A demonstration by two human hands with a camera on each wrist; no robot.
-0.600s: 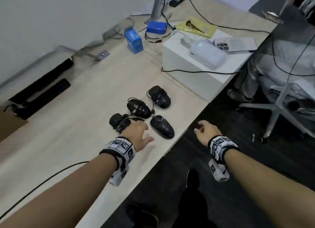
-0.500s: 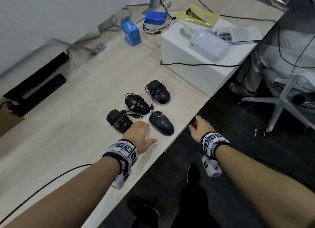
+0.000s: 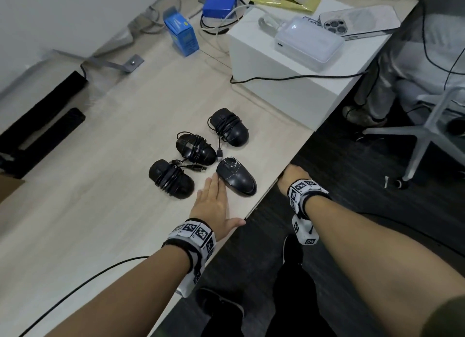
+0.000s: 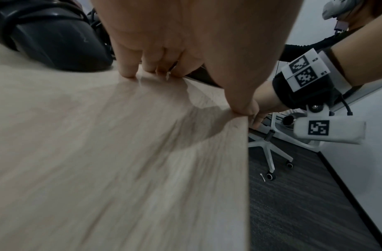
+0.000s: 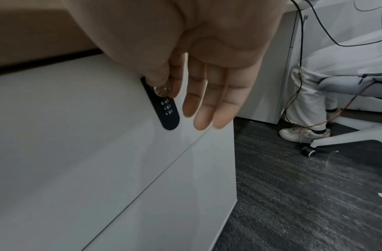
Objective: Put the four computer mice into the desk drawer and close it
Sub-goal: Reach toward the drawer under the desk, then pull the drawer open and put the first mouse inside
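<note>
Drawer front (image 5: pixel 82 135) flush (contents hidden), four mice (image 3: pixel 201 158) on desk (image 3: pixel 88 210), both hands slack, empty.

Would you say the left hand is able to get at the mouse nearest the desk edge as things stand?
Probably yes: the left hand lies flat on the desk, fingertips beside that mouse, with nothing between them.

No legible text anywhere.

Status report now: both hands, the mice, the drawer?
Left hand flat on desk. Right hand open at closed drawer. Four mice on desk.
</note>
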